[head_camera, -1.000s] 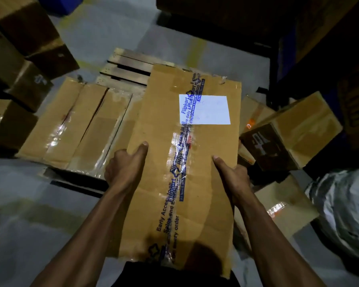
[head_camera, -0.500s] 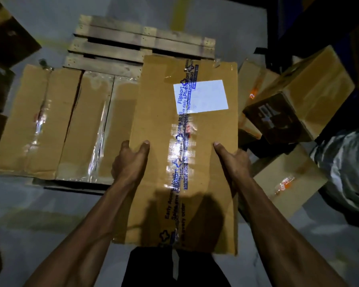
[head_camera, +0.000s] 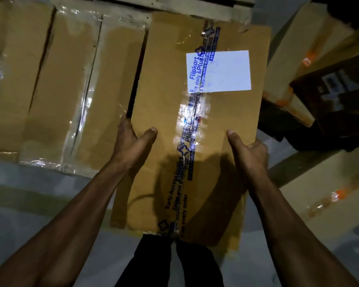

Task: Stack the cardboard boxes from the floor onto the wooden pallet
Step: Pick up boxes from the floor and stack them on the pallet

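I hold a long cardboard box (head_camera: 164, 83) with blue printed tape and a white label between both hands. My left hand (head_camera: 132, 141) grips its left edge, thumb on top. My right hand (head_camera: 248, 151) grips its right edge, thumb on top. The box's far end reaches over the wooden pallet (head_camera: 195, 8), whose slats show at the top. Two taped cardboard boxes (head_camera: 66, 90) lie side by side on the pallet, right beside the held box's left edge.
More cardboard boxes lie on the floor at the right: a tilted dark-sided one (head_camera: 336, 96) and a flat one with orange marks (head_camera: 327, 199). Grey concrete floor (head_camera: 29, 193) shows at the lower left. My dark trouser legs (head_camera: 174, 264) are below the box.
The view has closed in on the pallet and tipped downward. The held box has moved forward, next to the boxes lying on the pallet. Both hands keep the same grip.
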A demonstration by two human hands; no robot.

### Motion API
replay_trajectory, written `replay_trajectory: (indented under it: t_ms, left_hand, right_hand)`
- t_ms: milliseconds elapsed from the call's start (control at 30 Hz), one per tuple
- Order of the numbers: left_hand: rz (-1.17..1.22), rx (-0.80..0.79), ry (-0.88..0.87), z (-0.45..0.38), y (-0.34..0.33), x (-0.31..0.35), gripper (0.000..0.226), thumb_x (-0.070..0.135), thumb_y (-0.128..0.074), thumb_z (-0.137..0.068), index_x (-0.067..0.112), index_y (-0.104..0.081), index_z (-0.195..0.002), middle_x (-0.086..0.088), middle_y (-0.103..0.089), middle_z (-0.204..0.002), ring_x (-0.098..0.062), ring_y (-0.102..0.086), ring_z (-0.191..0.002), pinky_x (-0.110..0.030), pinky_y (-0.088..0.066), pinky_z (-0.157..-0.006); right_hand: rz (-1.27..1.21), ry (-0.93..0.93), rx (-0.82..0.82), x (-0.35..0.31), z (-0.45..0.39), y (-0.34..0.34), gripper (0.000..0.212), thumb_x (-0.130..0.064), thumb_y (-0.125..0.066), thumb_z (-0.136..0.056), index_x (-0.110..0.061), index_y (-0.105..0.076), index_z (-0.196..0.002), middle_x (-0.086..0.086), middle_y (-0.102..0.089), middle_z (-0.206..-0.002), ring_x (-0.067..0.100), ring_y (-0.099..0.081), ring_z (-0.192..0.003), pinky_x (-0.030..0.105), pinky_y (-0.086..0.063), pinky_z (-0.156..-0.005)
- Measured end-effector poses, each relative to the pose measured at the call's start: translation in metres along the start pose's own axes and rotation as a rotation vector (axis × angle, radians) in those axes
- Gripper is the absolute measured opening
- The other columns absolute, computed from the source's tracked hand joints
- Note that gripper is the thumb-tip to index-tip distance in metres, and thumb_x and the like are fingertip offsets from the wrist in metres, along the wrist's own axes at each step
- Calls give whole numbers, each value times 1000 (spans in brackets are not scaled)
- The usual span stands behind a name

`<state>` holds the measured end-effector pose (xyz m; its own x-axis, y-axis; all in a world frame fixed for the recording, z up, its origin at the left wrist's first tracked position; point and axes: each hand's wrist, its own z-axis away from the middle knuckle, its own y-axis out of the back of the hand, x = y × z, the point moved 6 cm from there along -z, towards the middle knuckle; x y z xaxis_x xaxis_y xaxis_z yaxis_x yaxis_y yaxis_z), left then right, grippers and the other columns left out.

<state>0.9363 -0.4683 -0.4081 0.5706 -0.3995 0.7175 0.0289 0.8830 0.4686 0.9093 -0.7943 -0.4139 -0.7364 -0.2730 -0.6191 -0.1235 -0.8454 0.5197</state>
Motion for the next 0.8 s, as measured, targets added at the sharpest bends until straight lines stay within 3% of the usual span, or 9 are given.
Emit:
replay_trajectory:
  t_ms: [133,267,467,567,700,800]
  left_hand:
    - [-73,-10,-11,-25,-11,-17,109,69,-61,-69,18,-22,-157,-5,-28,-163,-26,-19,-153,-48,-20,-124]
    - [-128,5,-5,-47,-18,-32,108,57,-60,-80,13,-5,-161,-5,-4,-170,-20,5,-156,-33,-4,-121]
    - [-132,18,-15,-79,-10,-43,104,55,-59,-88,14,1,-162,-5,2,-170,-19,9,-155,-36,-2,-122]
    - [-148,15,-36,-93,-6,-40,101,53,-59,-92,15,3,-161,-3,4,-170,-18,10,-155,-38,-2,-123]
    - [-390,-33,-59,-97,-11,-51,112,63,-55,-83,12,9,-160,-4,16,-168,-21,16,-154,-41,4,-125]
    - [-631,-68,-132,-92,-18,-61,116,69,-44,-77,14,17,-158,-3,26,-165,-20,24,-152,-38,11,-122]
  right_hand:
    - [-20,-9,4,18,-21,-23,44,-65,-68,-83,-30,-58,-108,-3,-65,-105,25,-62,-103,44,-52,-95]
    - [-40,-3,-5,24,-39,-43,47,-64,-68,-84,-26,-61,-110,-1,-66,-110,26,-61,-104,44,-51,-95]
    - [-74,39,-24,12,-60,-69,60,-69,-68,-78,-23,-66,-116,-3,-70,-108,22,-65,-101,43,-54,-91]
    - [-110,30,-14,7,-69,-80,73,-77,-67,-64,-23,-67,-113,-4,-71,-106,21,-66,-99,44,-56,-90]
    - [-118,-3,-29,8,-85,-106,79,-80,-70,-56,-25,-66,-113,-2,-71,-110,26,-66,-103,49,-55,-94]
    - [-113,-36,-28,7,-98,-115,76,-75,-72,-62,-25,-63,-119,3,-69,-117,30,-64,-107,51,-53,-98]
